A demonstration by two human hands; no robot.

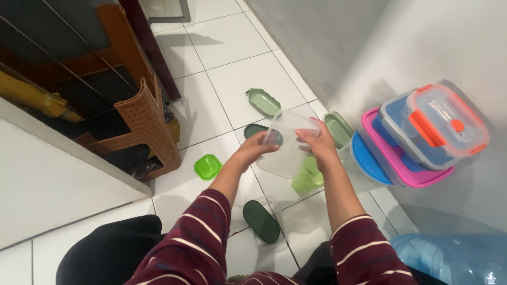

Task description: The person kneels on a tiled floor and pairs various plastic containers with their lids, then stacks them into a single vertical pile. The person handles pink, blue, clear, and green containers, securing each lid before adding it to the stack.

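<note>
Left hand point(255, 146): gripping the clear container's left edge.
Right hand point(318, 142): fingers clasping its right edge.
Clear container point(288, 142): being held above the tiled floor point(232, 58), looking empty.
Stacked lidded boxes point(422, 137): leaning against the wall, contents unclear.

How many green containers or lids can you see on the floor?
6: pale oval dish farthest, dark oval behind the hands, pale one by the wall, bright lid, lime box, dark oval lid nearest. More may be hidden.
</note>
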